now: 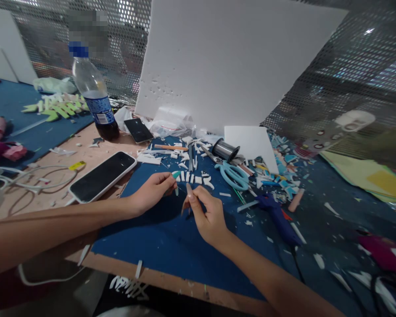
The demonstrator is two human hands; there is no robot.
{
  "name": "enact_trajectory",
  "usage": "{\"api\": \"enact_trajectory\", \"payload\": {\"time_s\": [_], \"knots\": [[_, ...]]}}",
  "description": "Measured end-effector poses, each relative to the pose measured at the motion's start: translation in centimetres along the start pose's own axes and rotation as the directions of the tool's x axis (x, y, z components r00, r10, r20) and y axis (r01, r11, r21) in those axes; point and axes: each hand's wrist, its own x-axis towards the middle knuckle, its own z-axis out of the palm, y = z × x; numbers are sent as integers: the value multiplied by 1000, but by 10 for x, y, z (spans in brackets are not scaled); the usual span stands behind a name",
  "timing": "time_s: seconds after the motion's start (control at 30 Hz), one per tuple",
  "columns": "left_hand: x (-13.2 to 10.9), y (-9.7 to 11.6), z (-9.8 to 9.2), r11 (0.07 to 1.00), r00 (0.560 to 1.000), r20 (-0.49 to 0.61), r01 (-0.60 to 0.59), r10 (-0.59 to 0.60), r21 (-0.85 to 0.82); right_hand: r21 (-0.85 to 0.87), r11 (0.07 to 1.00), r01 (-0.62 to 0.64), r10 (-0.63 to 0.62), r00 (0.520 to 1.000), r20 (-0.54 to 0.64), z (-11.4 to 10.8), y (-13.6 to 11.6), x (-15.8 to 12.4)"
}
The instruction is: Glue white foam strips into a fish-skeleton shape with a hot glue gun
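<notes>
Grasp: left hand (152, 192) is pinching a teal sliver (176, 175) between thumb and forefinger.
Position: teal sliver is hovering just above the blue mat (171, 246), at 10 o'clock from the right hand (208, 214).
Right hand: thumb and forefinger are pressing together, tips pointing at 10 o'clock; whatever sits between them is too thin to make out.
Gap: both hands are working near each other, not touching.
12 o'clock: white offcuts (195, 178) are lying just beyond the fingertips.
2 o'clock: blue scissors (233, 175) are lying near, wire spool (225, 150) behind them.
3 o'clock: blue glue gun (277, 216) is lying on the mat.
10 o'clock: phone (102, 177) is lying face up beside the mat.
11 o'clock: bottle (94, 94) is standing upright, well apart.
</notes>
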Motion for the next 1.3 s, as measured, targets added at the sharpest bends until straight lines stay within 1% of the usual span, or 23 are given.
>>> {"api": "enact_trajectory", "payload": {"time_s": [0.17,0.33,0.47,0.6,0.7,0.83,0.97,1.03,1.2,1.3], "knots": [[-3,5,1,1000,999,-37,9,-8,14,-39,999,-24,23,1000,-13,1,0,2],[-5,6,3,998,993,-110,35,-41,-57,-88,993,-77,77,997,-5,3,2,2],[-4,4,3,995,990,-133,38,-50,-91,-85,991,-103,103,995,3,3,4,4],[-4,6,2,994,989,-132,56,-69,-98,-29,990,-137,138,990,26,3,3,5],[-4,11,2,989,986,-124,102,-115,-108,44,986,-161,160,986,36,3,2,7],[-2,16,1,967,974,-115,173,-196,-187,118,971,-206,206,978,15,4,5,7],[0,15,0,952,969,-111,188,-220,-243,172,952,-253,255,967,9,4,6,8],[0,13,0,954,969,-112,192,-222,-229,190,944,-268,269,963,24,4,7,8],[-1,10,1,977,976,-103,182,-194,-114,197,939,-281,275,960,58,5,8,9],[-1,10,1,980,977,-102,180,-188,-79,205,936,-285,273,958,87,6,11,8]]}}
